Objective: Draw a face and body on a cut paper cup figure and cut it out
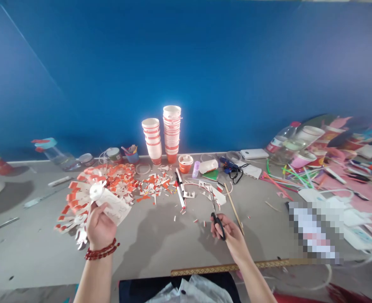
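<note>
My left hand (101,229), with a red bead bracelet (102,251) at the wrist, is closed on a white paper piece (116,207). Faint line drawings mark the paper, and a rounded cut-out shape sticks up at its upper left. Behind that hand lie red-and-white cut paper cups (78,195) with strips fanned outward. A pair of scissors (219,223) with black handles is in my right hand (231,235), its blades pointing away from me. Beneath the blades rests a cut white paper scrap (217,194). A thin wooden stick (234,208) lies just right of the scissors.
Two stacks of paper cups, a shorter one (152,141) and a taller one (172,134), stand by the blue wall. Red and white scraps (157,185), markers (180,191) and a purple glue stick (196,169) lie mid-table. Bottles, cups and straws (302,174) crowd the right.
</note>
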Demonstrator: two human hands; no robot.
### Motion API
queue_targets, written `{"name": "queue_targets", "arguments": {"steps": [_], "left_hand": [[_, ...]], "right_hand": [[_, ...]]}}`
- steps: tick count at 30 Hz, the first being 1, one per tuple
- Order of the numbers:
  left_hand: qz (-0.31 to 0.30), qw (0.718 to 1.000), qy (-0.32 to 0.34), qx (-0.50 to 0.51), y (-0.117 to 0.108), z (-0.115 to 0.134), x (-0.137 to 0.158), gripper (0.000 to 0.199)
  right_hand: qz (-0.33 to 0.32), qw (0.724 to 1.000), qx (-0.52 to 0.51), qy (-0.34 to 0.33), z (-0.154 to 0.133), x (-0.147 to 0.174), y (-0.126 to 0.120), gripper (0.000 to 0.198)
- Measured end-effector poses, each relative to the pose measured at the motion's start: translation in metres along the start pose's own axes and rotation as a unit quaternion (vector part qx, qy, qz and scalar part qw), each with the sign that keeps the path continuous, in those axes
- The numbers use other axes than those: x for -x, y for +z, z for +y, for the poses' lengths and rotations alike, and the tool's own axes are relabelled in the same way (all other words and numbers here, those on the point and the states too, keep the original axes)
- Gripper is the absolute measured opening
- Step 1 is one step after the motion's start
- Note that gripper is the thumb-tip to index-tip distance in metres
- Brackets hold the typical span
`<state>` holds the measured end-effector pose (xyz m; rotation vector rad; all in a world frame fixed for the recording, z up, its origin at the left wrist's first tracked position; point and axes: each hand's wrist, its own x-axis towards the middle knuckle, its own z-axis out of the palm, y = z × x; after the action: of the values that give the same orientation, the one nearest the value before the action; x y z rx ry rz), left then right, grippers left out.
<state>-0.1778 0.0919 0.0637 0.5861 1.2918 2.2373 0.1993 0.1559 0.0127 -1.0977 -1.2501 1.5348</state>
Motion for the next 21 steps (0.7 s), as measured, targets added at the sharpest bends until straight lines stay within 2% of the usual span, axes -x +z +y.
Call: {"name": "queue_targets", "arguments": {"steps": [3, 6, 9, 13, 16, 21], "left_hand": [[0.015, 0.996, -0.064, 0.057, 0.006, -0.008, 0.011, 0.018], [0.010, 0.992, -0.108, 0.059, 0.016, -0.023, 0.025, 0.013], [0.007, 0.992, -0.110, 0.060, 0.021, -0.030, 0.035, 0.015], [0.032, 0.991, -0.101, 0.087, 0.018, -0.024, 0.037, 0.019], [0.034, 0.983, -0.130, 0.125, 0.013, -0.018, 0.037, 0.023], [0.043, 0.977, -0.155, 0.143, 0.006, -0.021, 0.042, 0.030]], "right_hand": [[-0.010, 1.000, 0.012, 0.000, -0.002, 0.000, 0.004, 0.049], [-0.019, 0.999, 0.026, 0.000, -0.004, 0.001, 0.008, 0.045], [-0.030, 0.999, 0.042, -0.003, -0.001, 0.003, 0.012, 0.043], [-0.049, 0.993, 0.104, -0.027, 0.008, 0.007, 0.013, 0.036], [-0.062, 0.977, 0.198, -0.052, 0.011, 0.009, 0.013, 0.029], [-0.043, 0.936, 0.337, -0.092, 0.004, 0.011, 0.020, 0.021]]}}
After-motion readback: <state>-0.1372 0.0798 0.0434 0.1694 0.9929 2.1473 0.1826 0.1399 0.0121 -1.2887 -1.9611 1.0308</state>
